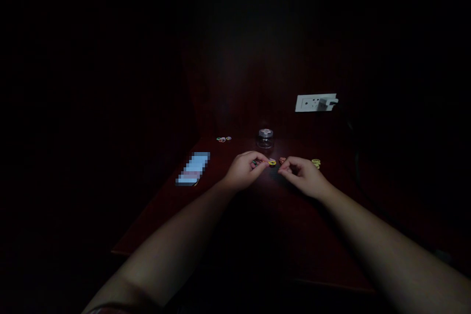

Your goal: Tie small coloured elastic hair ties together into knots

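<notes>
My left hand (246, 169) is closed in a pinch on a small yellow hair tie (272, 163), a ring-shaped loop at its fingertips. A bit of green (254, 162) shows by the fingers of that hand, partly hidden. Just to the right, my right hand (302, 174) has its thumb and fingers pinched together; whatever may be between them is too small to make out. Orange-red hair ties (282, 160) lie behind its fingertips, and a yellow-green bunch (316, 163) lies behind its wrist side. Beyond both hands stands a clear lidded jar (265, 139).
The dark red table (235, 225) meets a wall at the back. At left lies a phone (193, 169) with its screen lit, and farther back a small group of coloured hair ties (222, 139). A white socket plate (309, 103) holds a plug; its dark cable runs down the right side.
</notes>
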A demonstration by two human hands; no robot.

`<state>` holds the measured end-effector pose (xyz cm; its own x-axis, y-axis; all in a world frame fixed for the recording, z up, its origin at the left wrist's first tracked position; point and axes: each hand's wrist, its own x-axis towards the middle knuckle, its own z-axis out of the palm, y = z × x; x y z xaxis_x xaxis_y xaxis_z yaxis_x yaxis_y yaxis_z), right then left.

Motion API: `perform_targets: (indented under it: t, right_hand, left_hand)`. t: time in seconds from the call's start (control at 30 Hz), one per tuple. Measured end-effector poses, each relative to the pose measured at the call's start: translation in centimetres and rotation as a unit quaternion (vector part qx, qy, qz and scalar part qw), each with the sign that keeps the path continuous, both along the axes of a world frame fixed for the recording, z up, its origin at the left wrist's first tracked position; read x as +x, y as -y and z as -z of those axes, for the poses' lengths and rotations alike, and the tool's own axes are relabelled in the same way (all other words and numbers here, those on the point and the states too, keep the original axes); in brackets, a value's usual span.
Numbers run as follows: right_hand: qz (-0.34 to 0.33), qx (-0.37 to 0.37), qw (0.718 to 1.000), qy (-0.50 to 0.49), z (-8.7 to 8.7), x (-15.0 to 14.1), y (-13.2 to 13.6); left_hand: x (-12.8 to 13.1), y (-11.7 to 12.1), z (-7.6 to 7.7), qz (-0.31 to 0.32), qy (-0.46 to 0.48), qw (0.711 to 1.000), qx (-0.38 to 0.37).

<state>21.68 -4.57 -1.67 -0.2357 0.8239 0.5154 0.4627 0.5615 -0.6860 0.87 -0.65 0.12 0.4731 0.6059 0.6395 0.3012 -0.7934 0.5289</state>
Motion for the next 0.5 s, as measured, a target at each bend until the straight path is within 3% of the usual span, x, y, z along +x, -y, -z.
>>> perform_targets:
  t: [0.5]
  right_hand:
    - [-0.001, 0.01, 1.0, -0.022, -0.77, -0.92, 0.77]
  left_hand:
    - [0.17, 0.12, 0.2, 0.035, 0.007, 0.999, -0.002]
